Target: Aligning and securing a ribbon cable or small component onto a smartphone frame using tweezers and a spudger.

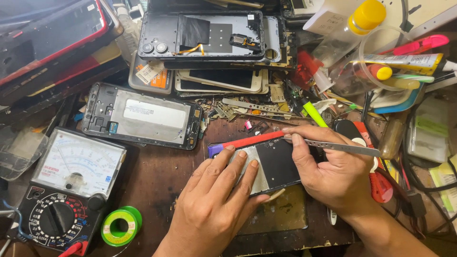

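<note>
2 hands work on 1 phone (271, 164) lying flat at the middle of the bench, just right of the meter (71, 190). It looks thin, light, stiff and fragile, probably slippery on its dark face; best held by its long edges, I judge. Left hand (214, 200) lies flat, fingers (238, 164) spread, pressing it down. Right hand (328, 166) pinches tweezers (340, 146), their far tip at the phone's red far edge.

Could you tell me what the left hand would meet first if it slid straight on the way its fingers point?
Probably the red strip along the far edge of the phone that the left hand presses; depth is hard to judge.
</note>
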